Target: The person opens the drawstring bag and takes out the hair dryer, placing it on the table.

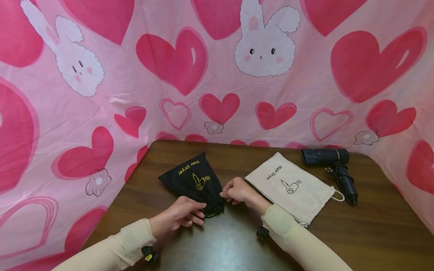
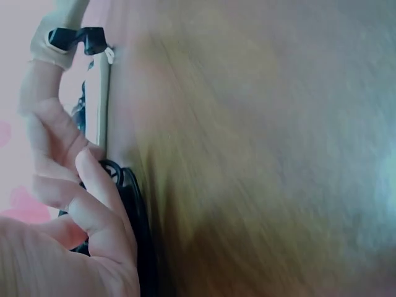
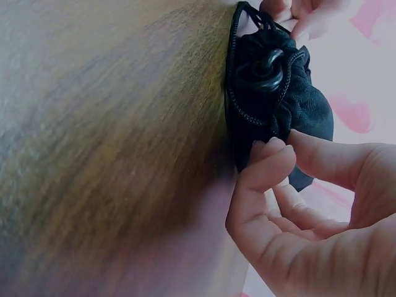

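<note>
A black drawstring bag (image 1: 194,178) with yellow "Hair Dryer" lettering lies on the table, its gathered mouth toward me. My right hand (image 1: 237,191) pinches the cloth at the right side of that mouth between thumb and fingertips. At the mouth's left side, my left hand (image 1: 185,213) holds the edge between thumb and fingers; part of this grip is hidden. In the right wrist view, a glossy black loop (image 3: 263,74) shows in the bag's mouth, and a thin braided drawstring (image 3: 233,68) runs round it. The rest of the contents cannot be seen.
Right of the black bag lies a flat cream drawstring bag (image 1: 288,184) with the same lettering. Beyond it rests a black hair dryer (image 1: 339,167), its cord wrapped round the handle. The brown table (image 1: 217,244) meets a pink heart-patterned curtain (image 1: 223,79) at the back and sides.
</note>
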A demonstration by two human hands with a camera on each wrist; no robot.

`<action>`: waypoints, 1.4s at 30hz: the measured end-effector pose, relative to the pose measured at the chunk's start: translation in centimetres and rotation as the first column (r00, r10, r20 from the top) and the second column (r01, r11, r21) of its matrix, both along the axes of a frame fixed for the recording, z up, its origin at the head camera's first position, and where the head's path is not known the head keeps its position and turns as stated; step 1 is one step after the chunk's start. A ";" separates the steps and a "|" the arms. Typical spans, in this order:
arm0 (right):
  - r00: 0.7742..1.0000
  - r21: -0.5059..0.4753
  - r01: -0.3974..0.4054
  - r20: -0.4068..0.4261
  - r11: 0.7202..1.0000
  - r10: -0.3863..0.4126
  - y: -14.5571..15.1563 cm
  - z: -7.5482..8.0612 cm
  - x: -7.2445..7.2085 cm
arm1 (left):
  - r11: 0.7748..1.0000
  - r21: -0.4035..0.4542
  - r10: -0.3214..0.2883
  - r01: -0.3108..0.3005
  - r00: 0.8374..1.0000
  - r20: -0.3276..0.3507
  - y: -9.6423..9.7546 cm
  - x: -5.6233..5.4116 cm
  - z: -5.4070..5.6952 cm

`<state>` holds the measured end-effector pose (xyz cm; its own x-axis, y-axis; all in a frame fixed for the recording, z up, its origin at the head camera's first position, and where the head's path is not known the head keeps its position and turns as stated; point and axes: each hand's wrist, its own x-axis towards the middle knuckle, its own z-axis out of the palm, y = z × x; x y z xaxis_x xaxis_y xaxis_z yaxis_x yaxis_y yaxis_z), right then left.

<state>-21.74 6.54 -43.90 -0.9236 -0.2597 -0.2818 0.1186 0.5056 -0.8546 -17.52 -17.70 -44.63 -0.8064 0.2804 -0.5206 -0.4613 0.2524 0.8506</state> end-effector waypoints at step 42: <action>0.991 -0.139 0.084 0.112 0.987 -0.069 0.8 -0.4 -0.8 | 0.990 0.073 0.111 -0.118 0.988 0.104 1.7 0.6 -0.4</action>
